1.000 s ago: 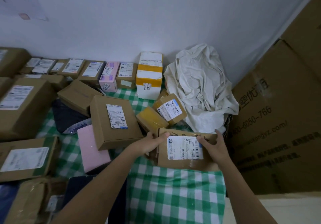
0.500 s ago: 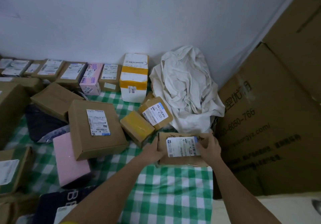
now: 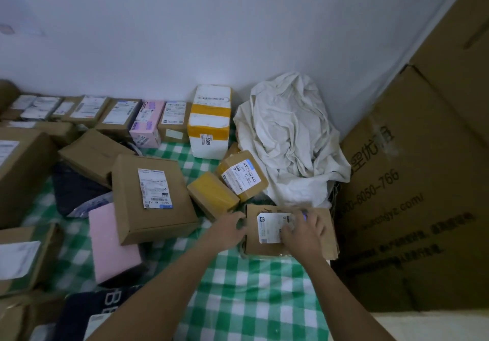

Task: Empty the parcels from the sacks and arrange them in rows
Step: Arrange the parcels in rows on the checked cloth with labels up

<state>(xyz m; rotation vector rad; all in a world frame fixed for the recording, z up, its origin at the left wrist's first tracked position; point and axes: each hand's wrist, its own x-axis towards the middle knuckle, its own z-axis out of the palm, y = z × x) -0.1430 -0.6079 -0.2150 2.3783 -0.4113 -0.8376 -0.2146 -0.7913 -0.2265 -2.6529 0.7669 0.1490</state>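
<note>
A flat brown parcel [image 3: 321, 225] with a white label [image 3: 267, 228] lies on the green checked cloth [image 3: 251, 301], in front of the crumpled white sack [image 3: 291, 139]. My left hand [image 3: 229, 232] grips the parcel's left edge with curled fingers. My right hand [image 3: 304, 230] rests on top of it, over the right half of the label. Two small yellow-brown parcels [image 3: 213, 195] [image 3: 242, 177] lie just behind it, against the sack.
Big brown cartons [image 3: 410, 181] wall off the right side. A row of labelled parcels [image 3: 119, 113] and a white-and-yellow box [image 3: 209, 123] line the wall. A large labelled box [image 3: 150, 195], a pink parcel [image 3: 111, 242] and dark bags crowd the left.
The view has shifted right. My right hand has moved from the parcel's right edge onto its top, over the label. My left hand stays at the left edge.
</note>
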